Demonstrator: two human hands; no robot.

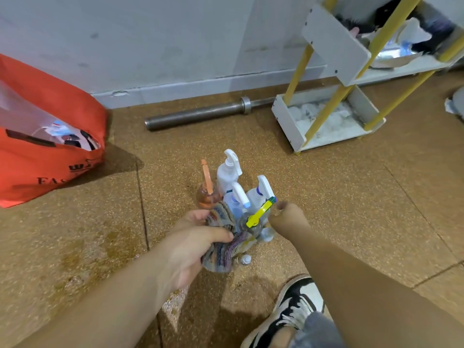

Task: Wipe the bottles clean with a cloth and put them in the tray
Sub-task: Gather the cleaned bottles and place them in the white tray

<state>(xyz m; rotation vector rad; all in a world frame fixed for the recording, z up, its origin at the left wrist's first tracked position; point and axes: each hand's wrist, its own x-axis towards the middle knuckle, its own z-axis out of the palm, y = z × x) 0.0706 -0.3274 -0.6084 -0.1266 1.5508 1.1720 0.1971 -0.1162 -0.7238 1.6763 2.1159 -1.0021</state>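
Several bottles stand clustered on the brown floor: an orange-topped round bottle (207, 194), a white pump bottle (228, 172), two white spray bottles (261, 192), and a clear bottle with a yellow spray head (258, 215). My left hand (193, 244) grips a striped cloth (222, 239) pressed against the yellow-headed bottle. My right hand (288, 218) is beside that bottle's right side, fingers curled; whether they hold the bottle is hidden. A small white-capped bottle (245, 259) sits just below the cloth.
A white tiered rack with yellow posts has a low tray (283, 114) at the back right. A steel bar (195, 115) lies along the wall. An orange bag (50, 136) stands at the left. My shoe (288, 312) is at the bottom.
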